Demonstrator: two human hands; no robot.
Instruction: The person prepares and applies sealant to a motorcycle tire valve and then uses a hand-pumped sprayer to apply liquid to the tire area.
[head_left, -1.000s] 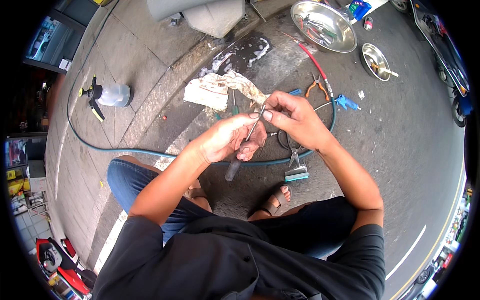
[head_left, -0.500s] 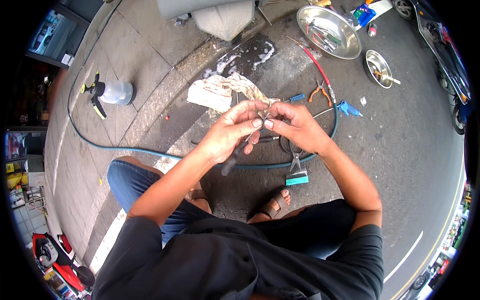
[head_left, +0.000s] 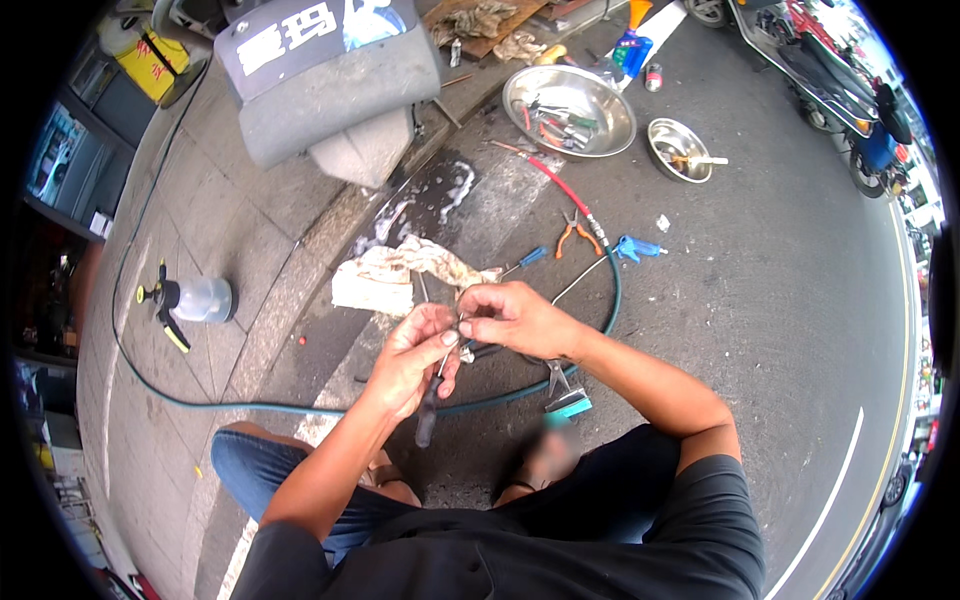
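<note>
My left hand [head_left: 408, 368], fingers curled, holds a screwdriver with a long dark handle [head_left: 426, 418] angled downward. My right hand [head_left: 510, 318] pinches at the shaft's upper end; whatever small piece is between those fingertips is too small to make out. Just beyond both hands lies a stained cloth [head_left: 372, 280] on the pavement. A blue-handled screwdriver [head_left: 532, 256], orange pliers [head_left: 580, 240] and a blue air gun [head_left: 636, 247] lie above and right of my right hand. Below it rests a teal-edged tool [head_left: 568, 405] with a metal body.
A hose [head_left: 240, 407] loops around me. A pump sprayer [head_left: 205, 300] stands left, beneath a grey bulky structure [head_left: 330, 110]. Two steel bowls [head_left: 617, 125] [head_left: 663, 163] with items sit ahead, near bottles [head_left: 632, 55] and a curb. A scooter [head_left: 800, 70] is parked at upper right.
The head view has tilted upward, so surroundings sit lower and more shows beyond. My fingers have shifted around the screwdriver's upper end, still close together.
</note>
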